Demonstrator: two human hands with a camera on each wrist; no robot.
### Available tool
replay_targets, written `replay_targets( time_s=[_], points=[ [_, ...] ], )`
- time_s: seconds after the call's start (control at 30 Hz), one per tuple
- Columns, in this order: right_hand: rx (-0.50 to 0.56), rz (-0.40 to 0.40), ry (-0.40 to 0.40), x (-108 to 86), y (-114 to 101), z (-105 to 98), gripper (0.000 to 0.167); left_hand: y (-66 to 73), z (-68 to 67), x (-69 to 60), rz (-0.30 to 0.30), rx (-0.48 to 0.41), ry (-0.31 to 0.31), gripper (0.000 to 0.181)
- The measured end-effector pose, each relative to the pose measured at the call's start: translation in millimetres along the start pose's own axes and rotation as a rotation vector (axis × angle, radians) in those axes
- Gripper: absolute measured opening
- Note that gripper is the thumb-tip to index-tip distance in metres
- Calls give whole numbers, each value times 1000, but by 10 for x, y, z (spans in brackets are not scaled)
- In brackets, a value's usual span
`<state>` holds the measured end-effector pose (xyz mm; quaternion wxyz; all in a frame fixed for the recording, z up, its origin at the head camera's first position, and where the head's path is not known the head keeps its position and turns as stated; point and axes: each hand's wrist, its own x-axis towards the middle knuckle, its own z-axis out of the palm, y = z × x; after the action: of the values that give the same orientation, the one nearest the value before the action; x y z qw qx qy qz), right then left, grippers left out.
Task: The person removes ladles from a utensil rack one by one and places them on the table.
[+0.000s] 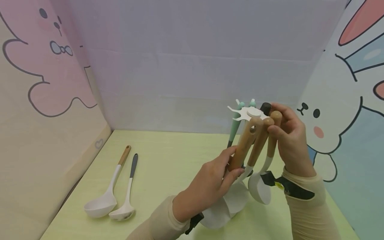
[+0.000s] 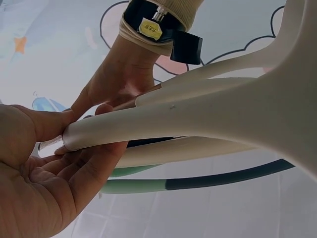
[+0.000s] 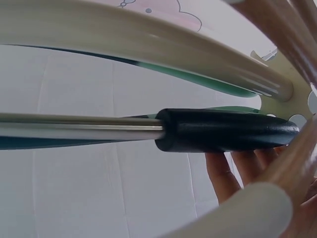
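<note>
toward the right edge of the surface (image 1: 168, 160), the left grip (image 1: 210, 176) grasps a wooden-handled utensil (image 1: 243, 145) beside the white rack (image 1: 253, 112); the right grip (image 1: 291, 141) grasps a ladle (image 1: 259, 191). apparent step: hanging utensils. next move calls for aligning the handle hole (image 1: 253, 129) with a free hook (image 1: 231, 108).

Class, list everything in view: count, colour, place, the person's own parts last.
Wooden-handled ladle: one, white and brown, left.
Smaller ladle: one, white and grey, beside it.
Hooked plastic-looking rack: one, white, right.
Wooden-handled utensils: three, white and brown, rack's front.
Slim-handled utensils: two, green and dark, rack's back.
Thick-handled utensil: one, black and silver, rack's right.
Flat tabletop: one, yellow-green, underneath.
Fabric backdrop: one, lilac, behind.
Cartoon panels: two, multicoloured, either side.
Wrist straps: two, black, wrists.
Sleeves: two, beige, forearms.
Left hand: one, gripping foremost wooden handle.
Right hand: one, holding rightmost wooden handle.
</note>
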<state>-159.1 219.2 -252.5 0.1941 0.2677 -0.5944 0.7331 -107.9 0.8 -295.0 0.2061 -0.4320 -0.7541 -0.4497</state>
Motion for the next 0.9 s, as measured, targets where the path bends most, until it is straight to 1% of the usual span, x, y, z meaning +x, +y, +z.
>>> replay_targets(
  time_s=[0.17,0.43,0.7,0.9],
  points=[
    [-11,6,10,-8,-5,1,45,16,-19,-16,8,5,-4,46],
    [-27,6,17,-10,-15,6,45,30,-43,-45,38,25,9,47],
    [-25,4,21,-15,-15,15,45,60,-72,-80,46,22,13,48],
    [-11,-10,5,-16,8,7,46,67,-91,-107,54,27,12,50]
  ],
)
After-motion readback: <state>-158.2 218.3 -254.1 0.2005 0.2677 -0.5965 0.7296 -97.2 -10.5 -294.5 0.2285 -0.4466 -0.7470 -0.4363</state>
